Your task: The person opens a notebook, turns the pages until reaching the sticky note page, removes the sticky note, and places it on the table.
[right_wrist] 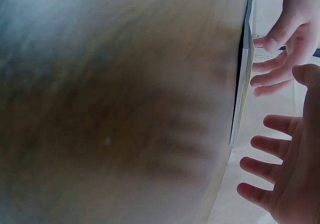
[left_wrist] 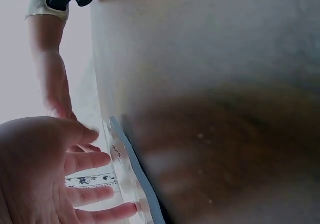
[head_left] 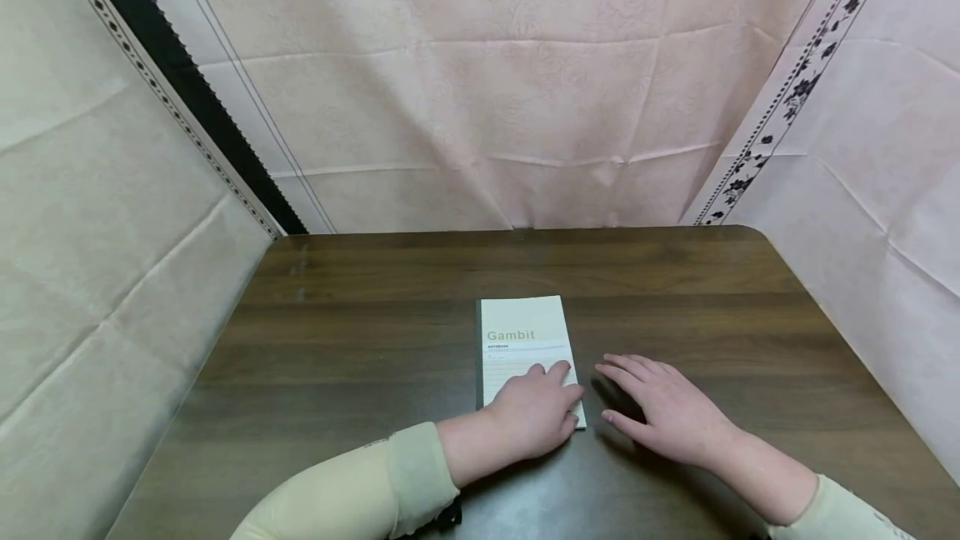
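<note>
A thin notebook (head_left: 525, 317) with a pale cover, the word "Gambit" on it and a dark strip along its left side lies shut on the table. My left hand (head_left: 531, 417) is over the lower right part of its cover, fingers extended towards its right edge. In the left wrist view that hand (left_wrist: 45, 169) has spread fingers beside the notebook's edge (left_wrist: 136, 165); exact contact is hard to tell. To the right of the notebook, my right hand (head_left: 675, 415) hovers low with fingers spread, holding nothing. The right wrist view shows the notebook's thin edge (right_wrist: 243, 79) beyond my right hand (right_wrist: 292, 176).
The notebook lies on a dark wood-grain table (head_left: 360, 340) with rounded far corners. Pale cloth (head_left: 480, 107) hangs behind the far edge, and more cloth (head_left: 97, 273) covers both sides. A floral border strip (head_left: 795, 98) runs down at the right.
</note>
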Demonstrator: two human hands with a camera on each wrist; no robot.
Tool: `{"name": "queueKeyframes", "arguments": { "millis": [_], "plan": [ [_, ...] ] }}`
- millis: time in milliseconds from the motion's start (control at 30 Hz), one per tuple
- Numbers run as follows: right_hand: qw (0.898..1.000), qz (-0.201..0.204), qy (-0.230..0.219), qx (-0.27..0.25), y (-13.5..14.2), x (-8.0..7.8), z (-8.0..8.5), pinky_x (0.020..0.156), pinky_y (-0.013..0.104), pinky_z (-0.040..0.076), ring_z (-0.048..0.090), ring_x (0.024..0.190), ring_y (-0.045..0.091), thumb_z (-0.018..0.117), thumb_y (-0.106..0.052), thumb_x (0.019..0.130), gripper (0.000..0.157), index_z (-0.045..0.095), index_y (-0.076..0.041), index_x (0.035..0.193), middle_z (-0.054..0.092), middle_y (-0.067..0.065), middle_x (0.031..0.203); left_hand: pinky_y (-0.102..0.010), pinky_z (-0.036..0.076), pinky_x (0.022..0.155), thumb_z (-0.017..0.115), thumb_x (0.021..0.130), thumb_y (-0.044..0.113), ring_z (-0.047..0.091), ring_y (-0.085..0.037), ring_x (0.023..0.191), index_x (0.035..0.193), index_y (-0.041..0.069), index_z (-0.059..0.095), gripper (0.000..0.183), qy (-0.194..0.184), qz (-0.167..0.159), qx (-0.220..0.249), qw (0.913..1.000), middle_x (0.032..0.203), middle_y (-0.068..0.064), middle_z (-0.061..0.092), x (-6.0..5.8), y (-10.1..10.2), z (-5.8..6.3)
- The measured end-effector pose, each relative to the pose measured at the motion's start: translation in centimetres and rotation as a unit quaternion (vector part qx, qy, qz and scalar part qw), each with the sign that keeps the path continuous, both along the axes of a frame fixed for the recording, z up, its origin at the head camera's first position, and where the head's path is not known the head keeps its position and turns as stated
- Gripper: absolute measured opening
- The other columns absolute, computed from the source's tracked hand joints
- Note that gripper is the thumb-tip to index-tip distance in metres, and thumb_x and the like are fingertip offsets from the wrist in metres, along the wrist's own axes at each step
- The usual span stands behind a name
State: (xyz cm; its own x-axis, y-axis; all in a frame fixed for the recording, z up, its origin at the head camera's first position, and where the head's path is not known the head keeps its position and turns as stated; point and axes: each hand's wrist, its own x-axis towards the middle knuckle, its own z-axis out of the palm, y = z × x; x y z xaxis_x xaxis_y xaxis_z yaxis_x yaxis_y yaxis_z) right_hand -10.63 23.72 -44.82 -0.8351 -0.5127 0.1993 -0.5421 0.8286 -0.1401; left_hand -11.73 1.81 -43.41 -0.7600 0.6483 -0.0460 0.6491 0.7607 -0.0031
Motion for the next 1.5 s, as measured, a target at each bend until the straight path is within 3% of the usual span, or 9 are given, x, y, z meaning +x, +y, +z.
{"name": "queueKeyframes", "arguments": {
  "millis": [200, 533, 733, 900, 1100, 1300, 1500],
  "plan": [
    [1.000, -0.002, -0.016, 0.001, -0.2, 0.0, 0.1, 0.100, 0.045, 0.032, 0.043, 0.125, 0.018, 0.057, -0.052, 0.085, 0.056, 0.051, -0.022, 0.132, 0.047, -0.004, 0.135, -0.036, 0.045, 0.057, 0.058, 0.080, 0.059, 0.051, -0.020, 0.095, 0.121, 0.041, 0.055, 0.045, 0.008, -0.002, -0.037, 0.9993, 0.125, 0.003, 0.046, 0.2, 0.3, -0.4],
    [1.000, 0.009, -0.004, 0.012, -0.6, -0.1, -0.1, 0.097, 0.044, 0.036, 0.049, 0.118, 0.018, 0.058, -0.052, 0.084, 0.053, 0.055, -0.021, 0.127, 0.053, -0.003, 0.129, -0.038, 0.045, 0.059, 0.057, 0.084, 0.053, 0.051, -0.021, 0.095, 0.120, 0.039, 0.054, 0.038, 0.002, 0.001, -0.028, 0.9996, 0.123, 0.003, 0.047, 0.3, 0.2, -0.5],
    [1.000, 0.010, -0.016, 0.014, -0.9, -0.1, 0.0, 0.097, 0.043, 0.036, 0.050, 0.116, 0.017, 0.059, -0.053, 0.082, 0.051, 0.059, -0.020, 0.122, 0.056, -0.003, 0.125, -0.032, 0.045, 0.054, 0.051, 0.089, 0.041, 0.054, -0.018, 0.084, 0.118, 0.030, 0.052, 0.030, 0.005, -0.011, 0.009, 0.9999, 0.118, 0.001, 0.049, 0.2, -0.4, -0.3],
    [1.000, 0.008, -0.007, 0.006, -1.4, -0.1, 0.1, 0.095, 0.043, 0.037, 0.053, 0.112, 0.017, 0.061, -0.051, 0.081, 0.047, 0.062, -0.020, 0.116, 0.059, -0.004, 0.118, -0.029, 0.041, 0.049, 0.049, 0.089, 0.035, 0.053, -0.015, 0.071, 0.116, 0.027, 0.051, 0.028, 0.001, -0.012, 0.037, 0.9993, 0.101, 0.002, 0.051, 0.0, -0.6, -0.3],
    [1.000, 0.006, -0.003, 0.007, -1.9, -0.4, 0.1, 0.093, 0.041, 0.037, 0.054, 0.106, 0.015, 0.061, -0.050, 0.081, 0.041, 0.063, -0.023, 0.112, 0.059, -0.010, 0.112, -0.028, 0.045, 0.057, 0.052, 0.089, 0.031, 0.056, -0.013, 0.072, 0.118, 0.024, 0.051, 0.030, -0.018, 0.019, 0.062, 0.9977, 0.096, 0.005, 0.056, -0.1, -0.6, -0.3],
    [1.000, 0.013, -0.004, 0.011, -2.6, -0.5, 0.2, 0.090, 0.040, 0.037, 0.054, 0.101, 0.013, 0.063, -0.050, 0.080, 0.039, 0.064, -0.025, 0.111, 0.058, -0.011, 0.108, -0.024, 0.046, 0.060, 0.051, 0.091, 0.024, 0.057, -0.009, 0.070, 0.111, 0.020, 0.055, 0.021, -0.038, 0.051, 0.124, 0.9903, 0.095, 0.006, 0.059, -0.1, -0.7, 0.1],
    [0.999, 0.024, 0.004, 0.021, -3.1, -0.6, 0.2, 0.090, 0.040, 0.038, 0.054, 0.099, 0.015, 0.067, -0.050, 0.077, 0.043, 0.064, -0.023, 0.111, 0.059, -0.008, 0.106, -0.021, 0.044, 0.058, 0.047, 0.092, 0.019, 0.053, -0.006, 0.064, 0.103, 0.021, 0.061, 0.018, -0.024, 0.055, 0.171, 0.9835, 0.089, 0.008, 0.054, 0.0, -1.4, 0.9]
  ]
}}
